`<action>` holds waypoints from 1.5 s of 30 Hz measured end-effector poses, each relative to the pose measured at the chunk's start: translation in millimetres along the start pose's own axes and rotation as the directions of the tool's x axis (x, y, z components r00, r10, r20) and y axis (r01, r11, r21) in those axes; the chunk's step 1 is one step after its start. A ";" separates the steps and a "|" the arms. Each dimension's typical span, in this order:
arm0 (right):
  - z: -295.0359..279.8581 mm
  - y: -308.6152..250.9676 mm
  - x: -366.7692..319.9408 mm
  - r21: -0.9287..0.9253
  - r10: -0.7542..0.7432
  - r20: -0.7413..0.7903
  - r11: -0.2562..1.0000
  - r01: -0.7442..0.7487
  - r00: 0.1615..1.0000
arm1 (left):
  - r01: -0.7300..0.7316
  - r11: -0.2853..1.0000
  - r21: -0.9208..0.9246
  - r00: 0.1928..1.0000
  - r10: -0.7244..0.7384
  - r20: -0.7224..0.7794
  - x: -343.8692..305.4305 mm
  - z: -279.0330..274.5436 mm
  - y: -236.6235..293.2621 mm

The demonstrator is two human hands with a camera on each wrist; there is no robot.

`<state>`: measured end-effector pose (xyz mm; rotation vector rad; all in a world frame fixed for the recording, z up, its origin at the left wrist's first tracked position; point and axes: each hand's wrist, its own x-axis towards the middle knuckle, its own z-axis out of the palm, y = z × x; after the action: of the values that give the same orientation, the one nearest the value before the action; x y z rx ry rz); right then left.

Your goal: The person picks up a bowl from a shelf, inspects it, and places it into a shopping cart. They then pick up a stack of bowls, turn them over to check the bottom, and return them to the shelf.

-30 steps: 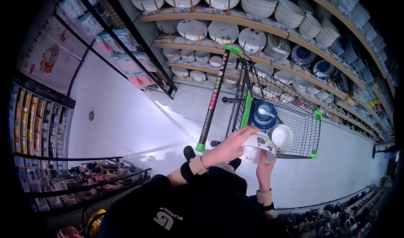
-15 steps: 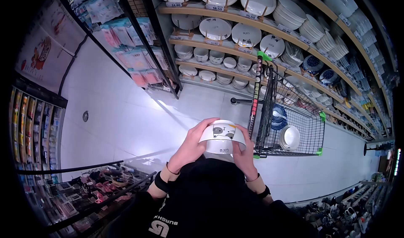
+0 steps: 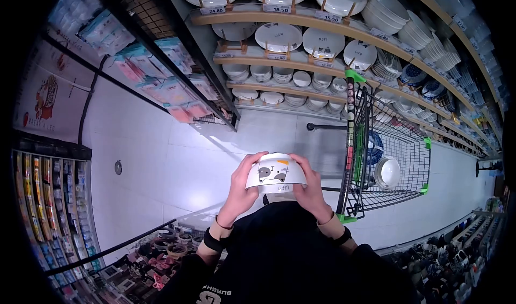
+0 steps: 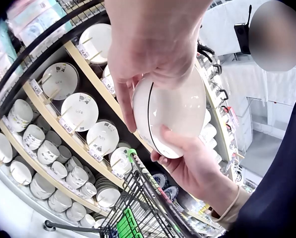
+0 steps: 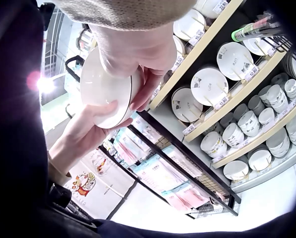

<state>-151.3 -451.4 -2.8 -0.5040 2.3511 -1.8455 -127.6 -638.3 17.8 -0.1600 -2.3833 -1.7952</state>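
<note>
Both hands grip a white bowl [image 3: 273,169] in front of the person's body. It is tipped on its side, with a grey and orange cat face on its outer wall and dark lettering inside. The left hand [image 3: 243,190] holds one side of the rim and the right hand [image 3: 312,192] the other. From the left wrist, the right thumb is seen inside the bowl [image 4: 180,109], which has a dark line round its rim. In the right wrist view, the left hand [image 5: 83,126] has its thumb on the inner wall.
A shopping cart [image 3: 350,137] stands at the right, with stacked white bowls [image 3: 388,172] and blue dishware [image 3: 374,148] in it. Shelves [image 3: 279,59] of plates and bowls line the back. A rack of packets [image 3: 161,73] stands left, accessories [image 3: 161,250] lower left.
The bowl has come away from the cart's edge to the left, in front of the body, with both hands still on it. The cart now appears farther right in the head view.
</note>
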 end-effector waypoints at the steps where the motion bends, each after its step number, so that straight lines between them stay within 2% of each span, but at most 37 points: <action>1: -1.4 1.5 12.2 -0.016 -0.001 -0.031 1.000 0.000 1.000 | -0.011 1.000 0.009 1.000 0.010 0.016 15.4 -0.7 -2.4; 3: -2.2 2.0 32.6 -0.003 0.024 -0.098 1.000 -0.024 0.995 | 0.013 1.000 0.026 0.995 -0.016 0.098 45.6 -6.4 -8.6; 5: -7.7 0.4 54.5 0.039 0.061 -0.156 0.998 -0.056 0.986 | -0.006 1.000 -0.005 0.996 0.007 0.087 72.2 -7.7 -9.1; 9: -13.0 -8.1 95.5 -0.009 -0.012 -0.204 1.000 0.010 0.979 | -0.080 0.996 -0.051 0.997 0.080 -0.004 110.4 -7.5 -14.3; 11: -16.5 -12.5 113.5 -0.122 -0.120 -0.194 0.988 0.098 0.974 | -0.134 0.991 0.006 0.991 0.134 -0.011 122.2 -14.9 -16.7; 13: -18.4 -18.7 125.9 -0.198 -0.221 -0.187 0.963 0.183 0.957 | -0.300 0.952 0.063 0.953 0.302 -0.015 134.9 -21.6 -13.2; 15: -18.2 -24.9 132.9 -0.236 -0.300 -0.199 0.939 0.251 0.933 | -0.485 0.864 0.134 0.873 0.488 0.009 148.6 -32.2 -13.1; 18: -21.8 -31.3 136.9 -0.343 -0.452 -0.131 0.856 0.387 0.882 | -0.626 0.767 0.140 0.777 0.628 0.035 164.1 -48.1 -3.6; 19: -23.4 -33.9 142.3 -0.377 -0.533 -0.065 0.796 0.474 0.843 | -0.658 0.742 0.130 0.752 0.657 0.059 167.2 -54.9 -2.4; 22: -21.6 -48.1 148.6 -0.482 -0.649 0.059 0.647 0.591 0.758 | -0.727 0.682 0.082 0.687 0.719 0.105 173.6 -75.3 1.4; 27: 1.8 -52.3 160.5 -0.482 -0.726 0.045 0.586 0.652 0.686 | -0.745 0.664 0.061 0.666 0.737 0.118 177.3 -103.1 -5.3; 30: 19.9 -44.9 160.5 -0.495 -0.695 -0.002 0.625 0.603 0.719 | -0.753 0.656 0.047 0.658 0.748 0.091 177.9 -112.1 -20.7; 31: 26.3 -44.1 160.0 -0.497 -0.676 -0.028 0.649 0.577 0.736 | -0.734 0.674 0.083 0.679 0.725 0.112 176.8 -116.2 -24.6; 33: 38.9 -50.5 158.6 -0.424 -0.489 -0.098 0.808 0.408 0.867 | -0.695 0.702 0.158 0.719 0.678 0.149 175.8 -124.8 -32.1; 34: 45.8 -53.1 158.7 -0.380 -0.383 -0.125 0.871 0.312 0.915 | -0.672 0.726 0.145 0.741 0.661 0.123 177.1 -126.0 -36.3; 36: 61.7 -47.3 165.6 -0.374 -0.384 -0.235 0.884 0.281 0.893 | -0.624 0.773 0.117 0.781 0.620 0.071 180.8 -123.7 -43.9; 37: 67.7 -46.1 170.3 -0.361 -0.328 -0.257 0.905 0.224 0.909 | -0.501 0.864 0.056 0.864 0.494 0.099 179.8 -124.9 -45.5; 38: 67.7 -46.3 172.9 -0.200 -0.196 -0.241 0.968 0.149 0.951 | -0.314 0.949 0.022 0.936 0.306 0.173 176.8 -129.3 -46.3; 39: 72.7 -43.3 177.2 -0.145 -0.112 -0.271 0.987 0.074 0.956 | -0.189 0.978 -0.085 0.963 0.202 0.178 176.6 -129.9 -49.6; 40: 77.4 -39.1 183.3 -0.092 -0.031 -0.298 0.996 0.004 0.954 | -0.064 0.980 -0.189 0.976 0.101 0.193 180.4 -127.5 -52.8; 41: 80.9 -33.4 188.3 -0.091 -0.029 -0.328 0.996 -0.001 0.944 | -0.004 0.970 -0.244 0.975 0.057 0.214 183.7 -126.1 -54.6; 44: 82.1 -12.6 192.3 -0.222 0.214 -0.316 0.931 -0.291 0.925 | 0.142 0.961 -0.236 0.957 -0.072 0.281 197.4 -125.1 -92.7; 45: 81.3 -9.7 194.9 -0.153 0.212 -0.309 0.951 -0.268 0.927 | 0.247 0.924 -0.291 0.950 -0.170 0.263 198.8 -121.9 -95.4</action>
<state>-309.0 -591.7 8.5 0.0519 2.6514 -1.6860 -332.7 -783.3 -2.4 -0.1657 -2.3098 -2.3856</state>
